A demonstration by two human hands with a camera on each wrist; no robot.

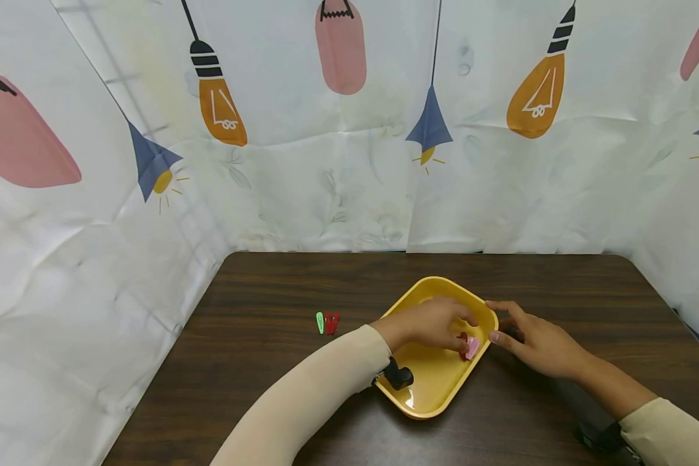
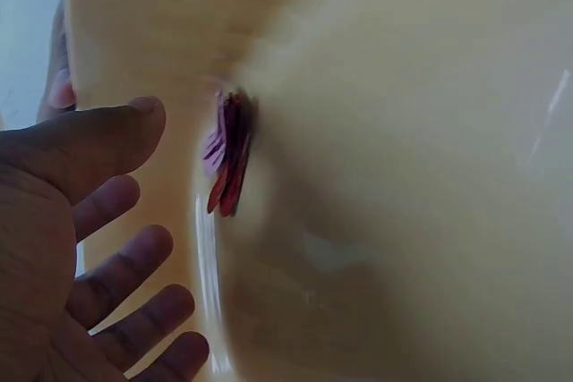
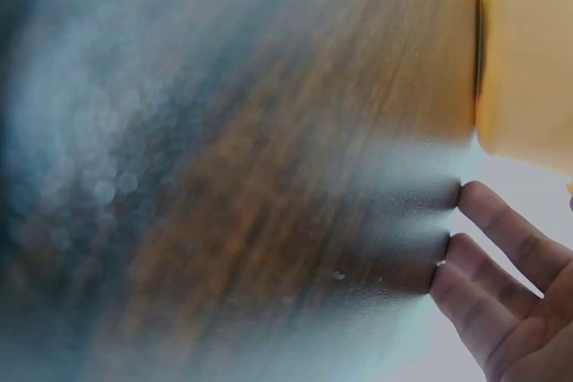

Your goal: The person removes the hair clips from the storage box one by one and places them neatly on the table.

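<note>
Head view: a yellow tray (image 1: 437, 388) lies askew on the dark wooden worktop (image 1: 279, 362), with a small bunch of red and pink hair clips (image 1: 468, 346) at about 3 o'clock inside it, close against the right wall. The left hand (image 1: 433, 321) reaches in over the tray's 12 o'clock half, palm down, fingertips just beside the clips; in the left wrist view its fingers (image 2: 125, 279) are spread and slack, so the grip is unclosed and holds nothing, and whether a fingertip touches the clips cannot be told. The right hand (image 1: 532, 343) lies outside the tray at 3 o'clock, thumb and forefinger set against the rim; its fingers show extended in the right wrist view, bracing the tray and not pinching it. A green clip and a red clip (image 1: 327, 321) lie side by side on the worktop at 9 o'clock of the tray, well apart from it. To do this step well, judged from the frames, the right hand should hold the rim steady so the shallow tray does not slide, while the left thumb and forefinger close on the bunch from both flat sides, away from the wall. A patterned cloth backdrop (image 1: 349, 129) encloses the scene
</note>
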